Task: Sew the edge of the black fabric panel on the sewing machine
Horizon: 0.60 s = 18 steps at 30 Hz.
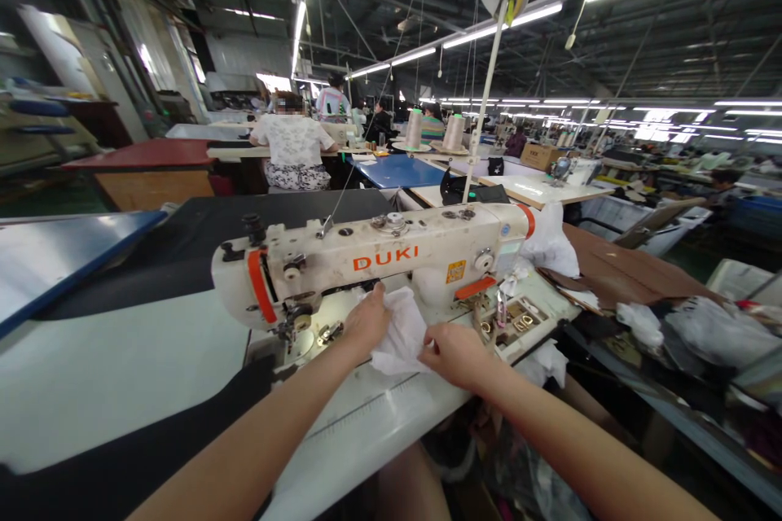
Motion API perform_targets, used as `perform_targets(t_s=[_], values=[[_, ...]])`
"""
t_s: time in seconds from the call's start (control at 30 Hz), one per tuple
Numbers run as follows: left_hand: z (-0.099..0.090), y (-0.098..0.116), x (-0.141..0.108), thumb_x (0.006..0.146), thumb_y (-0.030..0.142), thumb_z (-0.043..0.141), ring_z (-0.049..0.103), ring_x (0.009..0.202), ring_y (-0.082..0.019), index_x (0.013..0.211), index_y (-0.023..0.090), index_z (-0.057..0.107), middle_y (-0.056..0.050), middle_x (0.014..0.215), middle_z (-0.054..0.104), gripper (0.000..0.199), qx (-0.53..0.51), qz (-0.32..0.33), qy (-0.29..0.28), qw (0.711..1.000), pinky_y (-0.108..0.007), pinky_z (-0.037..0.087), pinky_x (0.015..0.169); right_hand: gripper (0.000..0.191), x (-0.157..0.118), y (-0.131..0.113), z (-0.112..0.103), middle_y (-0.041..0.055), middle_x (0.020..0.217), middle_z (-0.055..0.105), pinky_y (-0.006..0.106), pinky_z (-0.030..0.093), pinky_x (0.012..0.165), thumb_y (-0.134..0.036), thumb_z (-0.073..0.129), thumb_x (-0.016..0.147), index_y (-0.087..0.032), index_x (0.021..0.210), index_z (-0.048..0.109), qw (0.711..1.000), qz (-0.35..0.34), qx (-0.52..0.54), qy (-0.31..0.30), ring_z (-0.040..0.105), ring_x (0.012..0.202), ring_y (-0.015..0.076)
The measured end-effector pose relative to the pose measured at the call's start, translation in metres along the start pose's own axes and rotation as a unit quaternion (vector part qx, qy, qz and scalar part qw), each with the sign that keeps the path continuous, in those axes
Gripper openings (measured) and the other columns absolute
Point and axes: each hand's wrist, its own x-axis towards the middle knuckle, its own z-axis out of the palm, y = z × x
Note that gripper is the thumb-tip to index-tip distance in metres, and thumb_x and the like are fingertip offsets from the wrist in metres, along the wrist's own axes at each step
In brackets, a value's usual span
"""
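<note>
White cloth, thin and crumpled, is held by my left hand and pinched by my right hand; beyond them, the sewing machine reads "DUKI" in orange.

White, thin, crumpled sheet, fabric or plastic, can't tell from here. Soft, creased all over, roughly four-sided, uneven lower edge. Pinched at its right edge, left edge partly covered. Sits in front of the white DUKI sewing machine with orange trim, below its long arm, right of its needle end, left of its orange lever. Upper part slopes up toward the machine's arm, lower edge nearest the machine's front side.
</note>
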Motion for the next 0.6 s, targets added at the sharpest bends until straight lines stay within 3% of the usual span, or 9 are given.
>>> perform_targets(t_s=[0.2, 0.33, 0.6], values=[[0.006, -0.007, 0.002, 0.079, 0.010, 0.048, 0.061, 0.104, -0.023, 0.131, 0.017, 0.036, -0.009, 0.107, 0.066, 0.054, -0.037, -0.008, 0.019, 0.999, -0.031, 0.045, 0.086, 0.015, -0.004, -0.011, 0.007, 0.0139, 0.090, 0.069, 0.033, 0.047, 0.067, -0.023, 0.056, 0.083, -0.014, 0.088, 0.066, 1.000, -0.017, -0.023, 0.001, 0.067, 0.083, 0.0279], [0.006, -0.012, 0.000, 0.079, 0.007, 0.047, 0.063, 0.094, -0.020, 0.130, 0.018, 0.041, -0.005, 0.095, 0.068, 0.052, -0.067, -0.008, 0.034, 0.997, -0.029, 0.046, 0.084, 0.011, 0.000, -0.012, 0.010, 0.0132, 0.088, 0.068, 0.032, 0.044, 0.065, -0.014, 0.054, 0.083, -0.015, 0.082, 0.064, 1.000, -0.018, -0.011, 0.010, 0.066, 0.079, 0.0262], [0.001, -0.015, -0.007, 0.082, 0.011, 0.047, 0.064, 0.082, -0.020, 0.130, 0.014, 0.042, -0.005, 0.086, 0.067, 0.048, -0.154, -0.039, 0.110, 0.981, -0.028, 0.047, 0.075, 0.021, 0.011, 0.012, 0.005, 0.0041, 0.081, 0.066, 0.027, 0.038, 0.065, -0.024, 0.037, 0.095, -0.020, 0.088, 0.056, 0.979, 0.092, 0.108, 0.146, 0.062, 0.079, 0.0196]])
